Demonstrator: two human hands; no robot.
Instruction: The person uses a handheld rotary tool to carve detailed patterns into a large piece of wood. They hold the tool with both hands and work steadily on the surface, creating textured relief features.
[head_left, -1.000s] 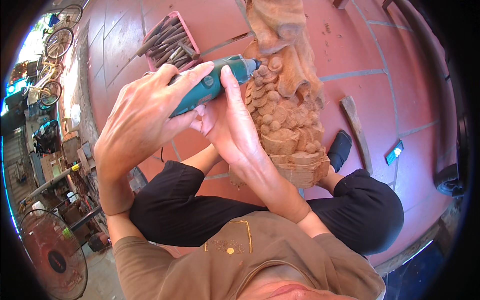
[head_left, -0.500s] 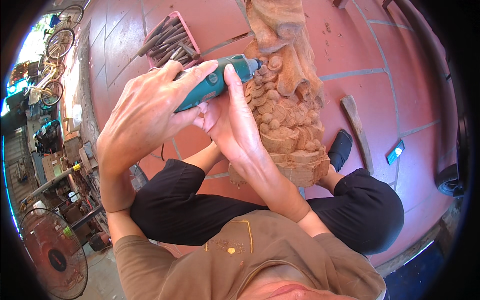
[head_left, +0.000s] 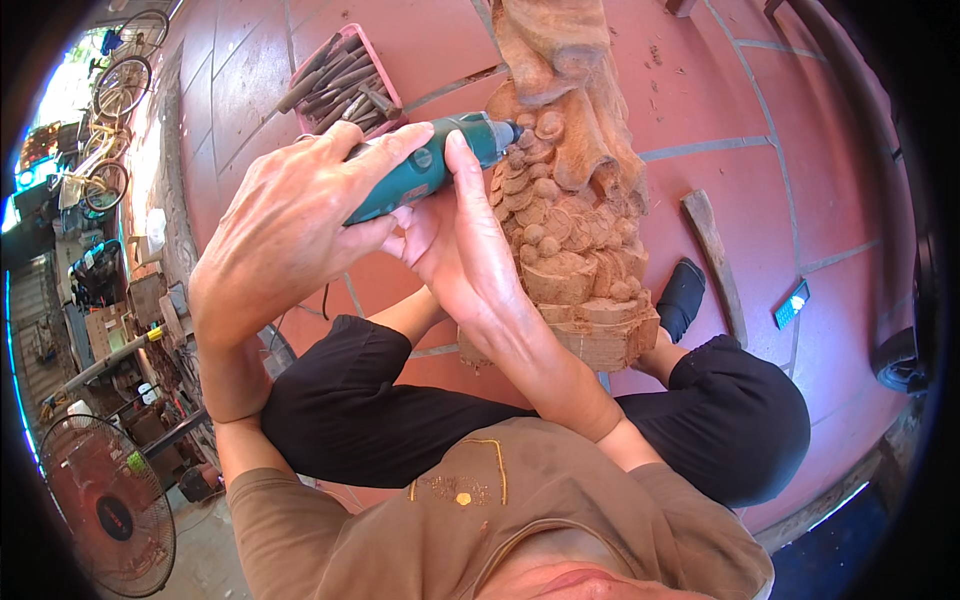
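A green rotary tool with a grey nose is held between my two hands, its tip at the upper left side of a brown wood carving. My left hand wraps over the tool's rear and top from the left. My right hand grips it from below, with the thumb up along its side near the nose. The carving lies between my legs and shows rounded balls, overlapping discs, folds like draped cloth and a stepped base. Whether the bit touches the wood I cannot tell.
A pink tray of chisels lies on the red tiles beyond my hands. To the right are a wooden stick and a mobile phone. A standing fan, bicycles and clutter line the left side.
My hands and the rotary tool have shifted very slightly to the left. Both hands keep their grip, and the carving stays in place.
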